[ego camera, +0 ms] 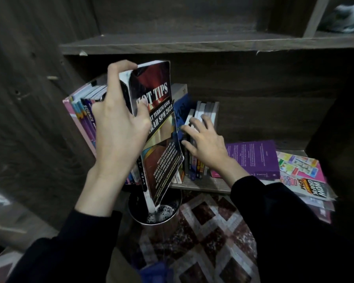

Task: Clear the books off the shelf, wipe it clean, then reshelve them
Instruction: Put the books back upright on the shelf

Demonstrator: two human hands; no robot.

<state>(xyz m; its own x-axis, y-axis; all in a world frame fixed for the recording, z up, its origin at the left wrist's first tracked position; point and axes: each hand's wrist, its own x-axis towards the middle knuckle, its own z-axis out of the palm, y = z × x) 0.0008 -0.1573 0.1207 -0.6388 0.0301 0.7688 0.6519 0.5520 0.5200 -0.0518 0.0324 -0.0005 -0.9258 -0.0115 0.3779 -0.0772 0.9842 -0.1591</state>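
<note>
My left hand (119,127) has its fingers (114,78) curled round the black Hot Tips book (161,139), held tilted before the shelf (202,185), over a metal pot (157,213). My right hand (204,144) presses straight fingers on the upright books (206,107). Clearing or reshelving, I can't tell; next I need a gap or a set-down spot. The held book hides the row behind; the pot's contents are murky.

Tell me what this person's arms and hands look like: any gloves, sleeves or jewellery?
Both hands are bare. The left hand and the right hand have no gloves, and no rings, watch or bracelets are visible. Each arm wears a plain black long sleeve with no markings. The left sleeve and the right sleeve both leave the wrists uncovered.
</note>
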